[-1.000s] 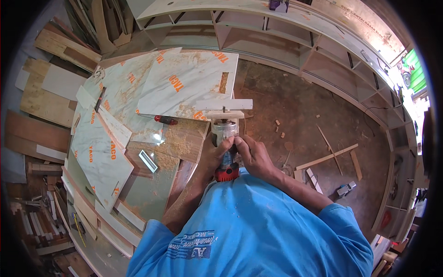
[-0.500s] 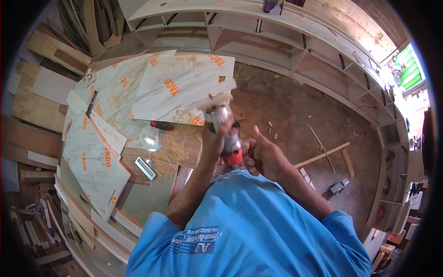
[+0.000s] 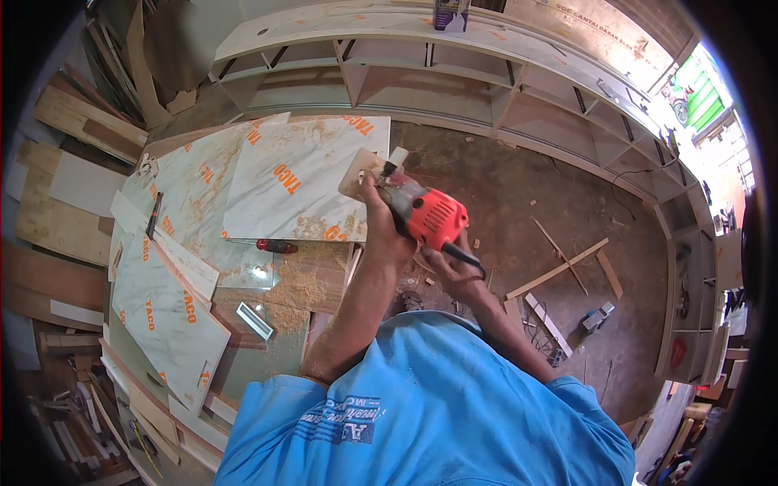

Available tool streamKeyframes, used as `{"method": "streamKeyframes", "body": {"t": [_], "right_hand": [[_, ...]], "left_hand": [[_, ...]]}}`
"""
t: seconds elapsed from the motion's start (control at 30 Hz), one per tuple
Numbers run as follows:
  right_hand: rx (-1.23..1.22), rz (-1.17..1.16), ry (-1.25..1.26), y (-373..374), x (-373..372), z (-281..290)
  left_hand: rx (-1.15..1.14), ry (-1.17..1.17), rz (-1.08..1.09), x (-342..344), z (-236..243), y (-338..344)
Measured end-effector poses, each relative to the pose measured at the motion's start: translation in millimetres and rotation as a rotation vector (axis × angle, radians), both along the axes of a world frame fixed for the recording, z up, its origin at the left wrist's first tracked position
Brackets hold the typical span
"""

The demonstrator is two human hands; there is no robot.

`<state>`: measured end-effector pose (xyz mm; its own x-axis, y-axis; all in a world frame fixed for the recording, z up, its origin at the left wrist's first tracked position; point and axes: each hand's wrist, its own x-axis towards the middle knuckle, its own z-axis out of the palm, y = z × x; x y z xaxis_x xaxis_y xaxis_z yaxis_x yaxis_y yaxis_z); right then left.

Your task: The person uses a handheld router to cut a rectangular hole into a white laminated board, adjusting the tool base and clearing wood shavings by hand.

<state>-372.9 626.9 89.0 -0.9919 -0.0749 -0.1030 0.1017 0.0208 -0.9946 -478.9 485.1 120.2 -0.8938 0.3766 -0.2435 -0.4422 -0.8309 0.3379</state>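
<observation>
A red-and-grey trim router [image 3: 438,219] is held up in front of my chest, tilted, with its pale base plate [image 3: 361,173] facing away to the left. My left hand [image 3: 384,223] is wrapped round the grey body close to the base. At the rear end, my right hand [image 3: 455,274] has its fingers closed against the underside of the red housing, beside the black cord [image 3: 470,261]. Some of its fingertips are hidden behind the tool. Left of the router lies a marble-patterned panel [image 3: 300,174] strewn with sawdust.
A screwdriver [image 3: 277,245] and a small rectangular piece [image 3: 255,321] lie on the worktop, near a sawdust pile [image 3: 301,283]. Long open cabinets [image 3: 421,89] stand at the back. Wood strips [image 3: 559,267] and a grey power tool [image 3: 598,316] are on the floor at right.
The router has turned, so its red housing now points right and its base left. My right hand has shifted lower, to its rear end by the cord. The view has shifted slightly.
</observation>
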Motion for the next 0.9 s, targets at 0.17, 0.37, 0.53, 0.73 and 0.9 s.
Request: {"method": "streamKeyframes", "body": {"t": [0.17,0.37,0.53,0.73,0.9], "right_hand": [[0.214,0.030,0.174,22.1,-4.4,6.4],[0.074,-0.166,0.138,29.4,-16.5,5.7],[-0.053,-0.393,0.302,36.6,-33.8,-4.9],[-0.816,-0.351,-0.050,99.5,-68.1,-15.6],[-0.769,-0.397,-0.010,87.3,-54.6,-24.6]], "left_hand": [[-0.122,-0.015,-0.065,20.9,15.2,21.9],[-0.127,-0.136,-0.138,37.6,32.1,57.7],[-0.314,-0.100,-0.237,47.2,52.8,68.5],[-0.489,0.199,-0.408,74.2,73.1,42.8],[-1.278,0.768,-0.024,43.6,68.3,42.1]]}}
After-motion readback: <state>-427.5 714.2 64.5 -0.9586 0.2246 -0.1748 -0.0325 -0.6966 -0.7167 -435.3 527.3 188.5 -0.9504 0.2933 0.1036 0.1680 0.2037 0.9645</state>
